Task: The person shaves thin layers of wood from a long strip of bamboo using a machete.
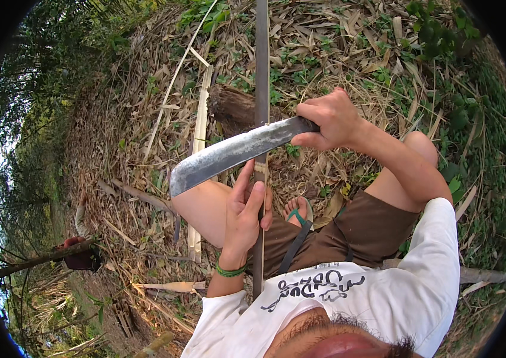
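My right hand [331, 121] is closed round the dark handle of a machete [229, 154]. Its broad, worn blade points left and lies across a long bamboo strip [262, 53], dark on its face and pale along one edge. The strip runs from the far edge of the view down to my lap. Just nearer than the blade, my left hand [245, 209] grips the strip; its index finger reaches up to the blade's lower edge and its other fingertips curl round the strip's right side. A pale cut patch [260, 169] shows on the strip beside those fingers.
A short brown log [232, 108] lies under the strip, beyond the blade. Pale split strips [202, 113] rest on dry leaves to the left. My sandalled foot [297, 212] is between my knees. Another person [81, 253] is at the far left near a slanting branch [32, 261].
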{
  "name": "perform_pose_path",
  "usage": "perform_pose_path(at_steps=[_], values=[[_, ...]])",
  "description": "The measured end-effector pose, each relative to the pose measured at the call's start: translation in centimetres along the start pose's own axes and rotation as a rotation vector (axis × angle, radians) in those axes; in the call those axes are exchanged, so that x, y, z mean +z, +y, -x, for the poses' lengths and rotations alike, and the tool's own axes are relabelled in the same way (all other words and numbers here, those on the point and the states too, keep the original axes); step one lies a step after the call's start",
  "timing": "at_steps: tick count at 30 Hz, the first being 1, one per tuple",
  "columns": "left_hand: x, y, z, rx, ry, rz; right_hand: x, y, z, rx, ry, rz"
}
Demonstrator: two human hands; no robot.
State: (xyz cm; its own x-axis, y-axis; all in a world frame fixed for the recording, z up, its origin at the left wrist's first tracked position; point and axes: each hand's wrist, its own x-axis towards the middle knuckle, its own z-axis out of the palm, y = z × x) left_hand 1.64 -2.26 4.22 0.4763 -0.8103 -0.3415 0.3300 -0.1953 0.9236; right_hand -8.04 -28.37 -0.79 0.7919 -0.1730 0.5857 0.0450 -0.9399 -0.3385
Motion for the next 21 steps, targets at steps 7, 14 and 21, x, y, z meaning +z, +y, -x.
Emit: perform_pose_path(at_steps=[7,14,21], values=[[-0.9,-0.4,2.2,-0.036,-0.049,0.028,-0.3,4.6,-0.1,0.166,0.061,0.035],[-1.7,-1.2,2.7,-0.004,-0.031,-0.012,0.2,1.9,-0.3,0.07,0.077,-0.015],[-1.9,-1.8,4.6,-0.011,-0.051,-0.019,-0.9,4.9,-0.5,0.236,0.091,-0.091]])
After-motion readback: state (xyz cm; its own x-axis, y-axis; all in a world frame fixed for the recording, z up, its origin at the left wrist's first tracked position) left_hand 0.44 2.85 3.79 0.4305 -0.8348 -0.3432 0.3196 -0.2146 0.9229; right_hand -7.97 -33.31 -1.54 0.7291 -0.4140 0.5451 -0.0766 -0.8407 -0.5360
